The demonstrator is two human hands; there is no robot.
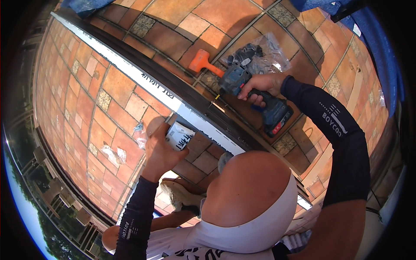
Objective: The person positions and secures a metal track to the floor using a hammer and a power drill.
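Note:
My right hand is wrapped round the handle of a blue and black cordless drill. The drill's head is over the dark side of a long metal profile, near a small yellow piece; whether they touch I cannot tell. My left hand grips a short block with a white label, holding it against the profile's white-filmed side. Its fingers curve round the block's far end, and the thumb is at its near side. Beyond the drill lies an orange hammer-shaped tool on the tiles.
A clear plastic bag with black parts lies beyond the drill. Plastic scraps are on the terracotta tiles at left. Blue sheeting hangs along the right. My bent knee and shoe are close to the profile.

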